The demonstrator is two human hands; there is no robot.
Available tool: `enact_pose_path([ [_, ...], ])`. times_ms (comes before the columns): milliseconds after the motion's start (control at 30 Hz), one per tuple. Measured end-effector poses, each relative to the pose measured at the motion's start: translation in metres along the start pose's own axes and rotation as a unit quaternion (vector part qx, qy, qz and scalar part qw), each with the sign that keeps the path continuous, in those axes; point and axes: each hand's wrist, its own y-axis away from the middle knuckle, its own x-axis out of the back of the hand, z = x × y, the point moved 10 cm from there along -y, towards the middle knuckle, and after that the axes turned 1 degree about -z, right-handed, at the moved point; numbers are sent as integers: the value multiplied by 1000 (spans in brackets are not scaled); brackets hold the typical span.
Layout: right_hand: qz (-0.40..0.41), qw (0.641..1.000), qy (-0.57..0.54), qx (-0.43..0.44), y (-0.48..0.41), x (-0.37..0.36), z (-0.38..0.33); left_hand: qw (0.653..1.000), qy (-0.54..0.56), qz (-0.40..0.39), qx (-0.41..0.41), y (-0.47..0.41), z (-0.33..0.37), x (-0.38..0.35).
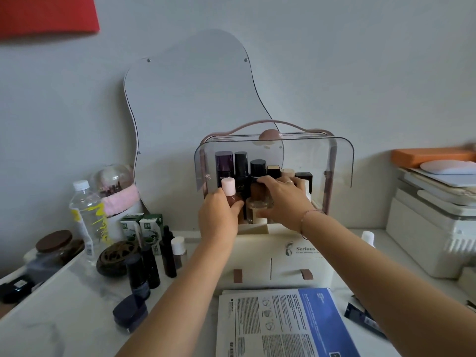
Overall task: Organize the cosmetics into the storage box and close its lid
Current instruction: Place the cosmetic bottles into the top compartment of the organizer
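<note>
Entry: storage box (327, 188) sits at 12 o'clock on the bench (77, 305), just ahead of both forearms; its smoky clear lid (334, 155) is swung up over the opening, which I judge is so that both hands can reach in from the front; left hand (219, 217) is at 9 o'clock of the opening, fingers and thumb wrapped round the lower body of the pink-capped bottle (228, 186); I read the low grip as a way to keep the cap clear of the lid's edge while the base is seated; this bottle is upright, long axis vertical, cap toward 12 o'clock, at the front-left of the box; right hand (283, 199) is just beside it at 3 o'clock, fingers curled over the brown bottle (256, 193), probably steadying or nudging it to make room; it also stands upright; whether either base rests on the box floor I cannot tell, the hands hide it; taller dark bottles (224, 163) stand upright along the rear, likely so the shorter front row does not mask them; dropper bottles (168, 256) and a dark jar (130, 314) wait on the bench at 8 o'clock of the box; sorting partly done by my judgement, lid not yet closed.
</note>
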Motion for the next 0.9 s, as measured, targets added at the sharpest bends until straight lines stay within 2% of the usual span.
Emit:
enact_pose_path([
  [267, 17, 1000, 3, 0, -9, 0, -6, 999, -48, -3, -10, 1, 7, 2],
  [600, 29, 999, -22, 1, 5, 6, -5, 998, -46, -47, -22, -1, 5, -4],
  [667, 65, 997, -40, 0, 19, 19, -1, 998, -44, -44, -32, 0, 5, -3],
  [733, 137, 987, -82, -6, 42, 37, 10, 998, -41, -42, -39, 1, 5, -3],
  [800, 185, 975, -119, -40, 65, 48, 28, 998, -38, -37, -43, 5, 6, -3],
  [900, 167, 962, -168, -136, 82, 39, 58, 997, -33, 2, -63, 18, 16, 3],
])
